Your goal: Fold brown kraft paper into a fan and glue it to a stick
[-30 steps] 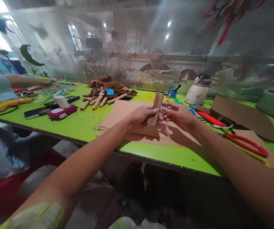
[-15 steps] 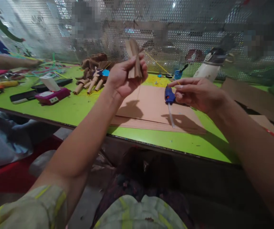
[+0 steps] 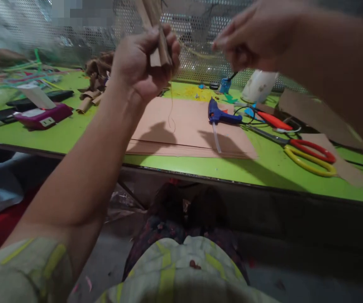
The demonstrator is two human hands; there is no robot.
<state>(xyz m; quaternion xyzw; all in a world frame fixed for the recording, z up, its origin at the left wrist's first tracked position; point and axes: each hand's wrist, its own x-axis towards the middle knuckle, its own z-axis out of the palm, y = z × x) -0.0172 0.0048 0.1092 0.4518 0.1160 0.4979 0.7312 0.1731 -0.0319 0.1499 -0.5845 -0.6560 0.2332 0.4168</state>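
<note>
Right hand (image 3: 254,38) has risen, left hand (image 3: 137,63) gripping one folded brown piece (image 3: 162,44).

From here I see brown paper (image 3: 153,14) in the left fingers (image 3: 175,46), yellow thread (image 3: 172,99) hanging below; under the right fingers (image 3: 236,42), a dark-blue glue gun (image 3: 222,115), red-and-yellow-handled scissors (image 3: 290,145), pinkish-tan sheets (image 3: 188,122) on a lime-green table (image 3: 169,165), grey dotted mesh (image 3: 197,27) behind.

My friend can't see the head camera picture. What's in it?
A raised left hand grips a folded brown piece; the blurred right hand is up, a thin thread between them. Below, a blue glue gun lies on tan sheets on a green table, scissors nearby.
</note>
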